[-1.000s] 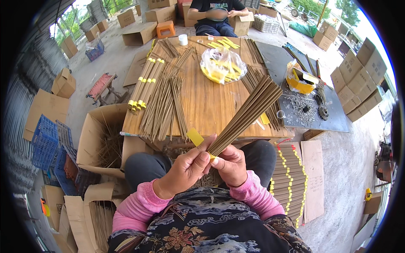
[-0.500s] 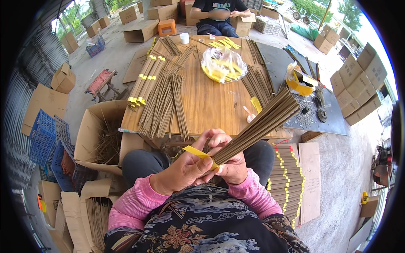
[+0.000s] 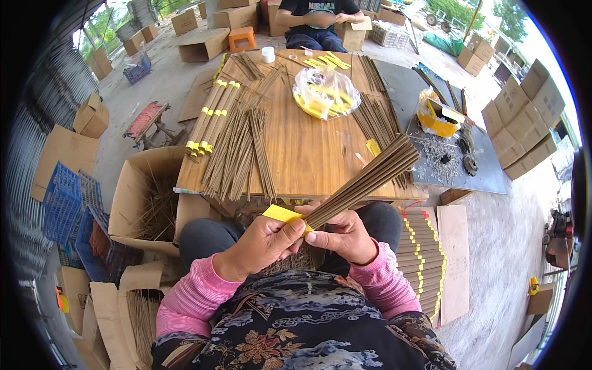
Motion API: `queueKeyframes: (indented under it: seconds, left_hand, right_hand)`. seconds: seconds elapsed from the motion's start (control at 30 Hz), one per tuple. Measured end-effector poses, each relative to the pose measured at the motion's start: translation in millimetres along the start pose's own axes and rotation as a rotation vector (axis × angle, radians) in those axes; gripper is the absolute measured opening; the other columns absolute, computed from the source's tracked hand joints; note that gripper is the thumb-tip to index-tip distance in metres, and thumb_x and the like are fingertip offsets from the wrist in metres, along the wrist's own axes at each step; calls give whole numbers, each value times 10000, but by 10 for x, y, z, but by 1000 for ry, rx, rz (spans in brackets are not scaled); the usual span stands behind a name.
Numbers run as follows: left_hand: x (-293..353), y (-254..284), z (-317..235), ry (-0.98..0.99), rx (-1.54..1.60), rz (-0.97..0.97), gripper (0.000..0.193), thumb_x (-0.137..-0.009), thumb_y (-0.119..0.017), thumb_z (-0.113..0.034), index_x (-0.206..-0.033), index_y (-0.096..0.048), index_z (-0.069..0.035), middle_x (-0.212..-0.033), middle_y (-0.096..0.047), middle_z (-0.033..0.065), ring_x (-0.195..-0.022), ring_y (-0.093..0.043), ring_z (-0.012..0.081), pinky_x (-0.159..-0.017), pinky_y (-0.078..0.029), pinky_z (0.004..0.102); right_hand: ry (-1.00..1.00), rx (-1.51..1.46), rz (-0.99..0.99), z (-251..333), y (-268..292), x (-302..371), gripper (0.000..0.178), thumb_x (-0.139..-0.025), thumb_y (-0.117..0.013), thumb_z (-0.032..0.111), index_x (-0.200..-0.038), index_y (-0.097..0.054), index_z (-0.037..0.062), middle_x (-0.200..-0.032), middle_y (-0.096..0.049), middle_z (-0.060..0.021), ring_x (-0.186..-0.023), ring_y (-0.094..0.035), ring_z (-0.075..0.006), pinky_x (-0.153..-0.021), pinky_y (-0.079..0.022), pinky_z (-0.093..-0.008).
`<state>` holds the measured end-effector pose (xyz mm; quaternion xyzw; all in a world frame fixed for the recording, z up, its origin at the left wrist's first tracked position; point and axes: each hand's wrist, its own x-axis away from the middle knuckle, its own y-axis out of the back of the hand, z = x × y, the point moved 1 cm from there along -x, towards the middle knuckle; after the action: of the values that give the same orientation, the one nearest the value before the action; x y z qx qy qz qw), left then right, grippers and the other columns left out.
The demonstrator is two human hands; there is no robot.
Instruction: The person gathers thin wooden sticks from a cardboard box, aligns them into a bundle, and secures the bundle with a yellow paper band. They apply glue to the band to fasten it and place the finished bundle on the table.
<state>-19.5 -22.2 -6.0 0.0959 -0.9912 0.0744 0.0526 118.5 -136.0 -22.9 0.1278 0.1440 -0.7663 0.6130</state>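
Note:
Over my lap I hold a bundle of thin brown incense sticks point(image 3: 370, 176), slanting up to the right. A yellow paper strip point(image 3: 282, 213) lies around its lower end, with a free end sticking out to the left. My left hand point(image 3: 262, 245) pinches the strip against the sticks with its thumb on top. My right hand point(image 3: 346, 239) is closed round the bundle's lower end, thumb near the strip; some of its fingers are hidden behind the sticks. Beyond my hands, loose incense sticks point(image 3: 237, 154) lie on the wooden table point(image 3: 296, 166), beside banded bundles point(image 3: 213, 117).
A clear plastic bag point(image 3: 325, 92) of yellow strips sits on the table. An open carton point(image 3: 145, 203) with sticks stands left of my knees. Yellow-banded bundles point(image 3: 421, 265) lie on cardboard at right. A dark side table point(image 3: 444, 172) holds a yellow box point(image 3: 439, 120). Another person point(image 3: 317, 24) sits opposite.
The bundle's upper end has shifted left and slightly down. My right hand has moved a little right, its fingers now lower behind the sticks. The strip's free end shows broader.

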Motion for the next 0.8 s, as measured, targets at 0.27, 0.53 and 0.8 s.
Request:
queueKeyframes:
  seconds: [0.27, 0.53, 0.8]
  left_hand:
    - [-28, -50, 63, -226, -318, -155, 294, -904, -496, -241, -973, -547, 40, -718, -553, 18, -639, -511, 109, -593, -431, 244]
    - [-55, -16, 141, -365, -625, -226, 194, -843, -560, -126, -975, -541, 14, -804, -573, 204, -717, -575, 348, -602, -467, 319]
    - [-51, -37, 93, -431, -925, -267, 259, -780, -593, -80, -1009, -507, 5, -791, -567, 185, -722, -576, 349, -598, -474, 369]
  right_hand:
    - [-323, -89, -299, 8, -117, -9, 230, -768, -628, 189, -874, -553, -1, -674, -563, -8, -571, -515, -55, -502, -405, -165]
    - [-347, -64, -372, -40, -144, -31, 122, -729, -608, 86, -772, -568, -21, -623, -524, 8, -572, -457, -60, -519, -387, -208]
    - [-336, -63, -458, -112, -175, -26, 140, -716, -610, 95, -766, -567, -29, -619, -518, 5, -573, -453, -61, -507, -381, -211]
